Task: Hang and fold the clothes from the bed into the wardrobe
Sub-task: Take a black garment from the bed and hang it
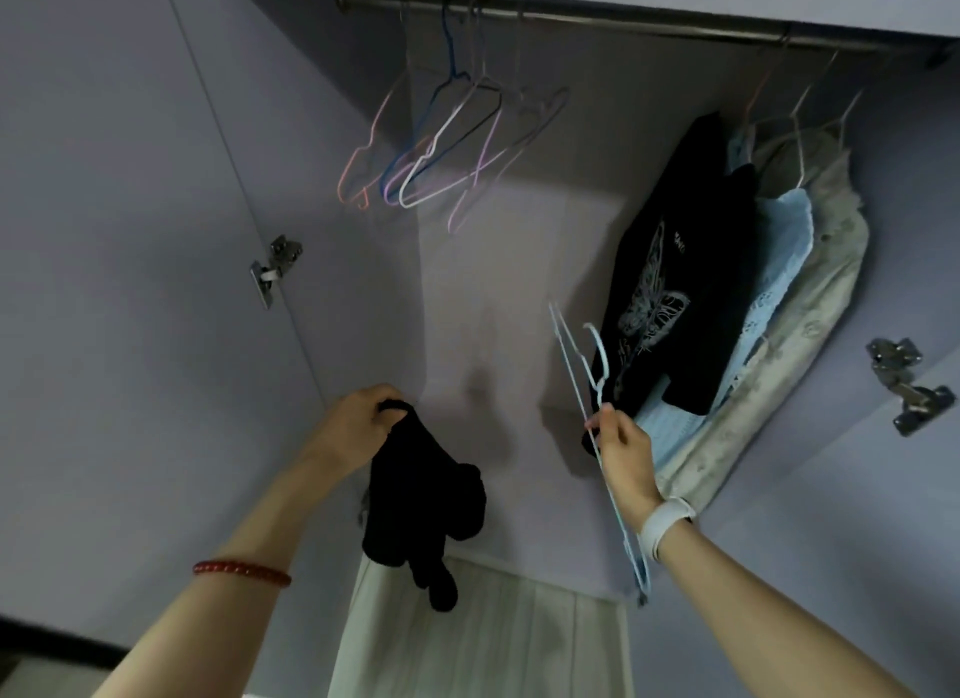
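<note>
A bunched black fabric garment (421,510) hangs from the left hand (358,427), whose fingers and thumb are curled round its top edge; the rest of the cloth droops below and to the inner side of that hand, in front of the open wardrobe. Across from it, the right hand (621,450) pinches a thin pale-blue wire hanger (597,437) near its neck, fingers closed on the wire; the hook rises just above the hand and the long bar runs down past the wrist, which wears a white band (667,526). The left wrist carries a red beaded bracelet (241,572).

Just beyond the right hand, hanging clothes press together: a black T-shirt with a pale butterfly print (670,281) nearest, then a light-blue garment (779,281), then a cream patterned one (831,292) farthest out. Well above both hands runs a metal wardrobe rail (623,19). High above the left hand, a cluster of empty wire hangers (447,146) in pink, blue, white and lilac hangs from it, blurred. Metal hinges (275,268) sit on the lilac door panels to either side.
</note>
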Tool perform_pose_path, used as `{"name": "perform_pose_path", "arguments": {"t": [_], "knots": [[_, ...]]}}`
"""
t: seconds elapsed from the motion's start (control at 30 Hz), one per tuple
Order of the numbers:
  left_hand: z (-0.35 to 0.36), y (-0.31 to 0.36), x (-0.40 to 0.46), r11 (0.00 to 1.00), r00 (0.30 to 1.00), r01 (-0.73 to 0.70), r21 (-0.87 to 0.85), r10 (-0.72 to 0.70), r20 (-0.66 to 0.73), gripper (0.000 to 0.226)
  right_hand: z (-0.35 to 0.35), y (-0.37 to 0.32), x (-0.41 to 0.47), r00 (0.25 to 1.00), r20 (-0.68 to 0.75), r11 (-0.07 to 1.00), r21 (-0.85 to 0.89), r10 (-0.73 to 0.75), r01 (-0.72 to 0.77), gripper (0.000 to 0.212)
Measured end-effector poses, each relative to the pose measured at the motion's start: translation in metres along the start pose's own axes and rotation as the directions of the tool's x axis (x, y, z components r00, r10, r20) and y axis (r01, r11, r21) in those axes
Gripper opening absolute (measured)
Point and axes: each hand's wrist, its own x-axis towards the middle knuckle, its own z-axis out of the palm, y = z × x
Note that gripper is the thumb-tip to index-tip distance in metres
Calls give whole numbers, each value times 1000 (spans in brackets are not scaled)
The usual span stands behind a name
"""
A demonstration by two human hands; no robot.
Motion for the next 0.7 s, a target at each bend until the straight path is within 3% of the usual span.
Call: {"name": "perform_pose_path", "arguments": {"t": [0.07, 0.17, 0.27, 0.43, 0.57, 0.7], "knots": [[3, 5, -7, 1000, 999, 13, -21, -12, 37, 26, -2, -3, 5, 999, 36, 999, 37, -29, 28, 22], [7, 10, -12, 997, 999, 52, -58, -51, 14, 28, -5, -3, 17, 983, 181, 996, 81, 23, -38, 34], [11, 16, -14, 993, 997, 83, -80, -83, 2, 16, -6, 1, 14, 961, 275, 993, 98, 33, -62, 17], [15, 18, -16, 989, 988, 138, -57, -141, -64, 10, -4, -11, 3, 972, 210, 977, 203, -105, 61, 24], [18, 16, -19, 984, 977, 177, -18, -178, -114, 12, 9, -21, 6, 975, 191, 964, 259, -111, 59, 30], [20, 9, -21, 974, 973, 213, 82, -204, -111, 14, 19, -37, 8, 982, 139, 898, 438, -127, 54, 34]]}}
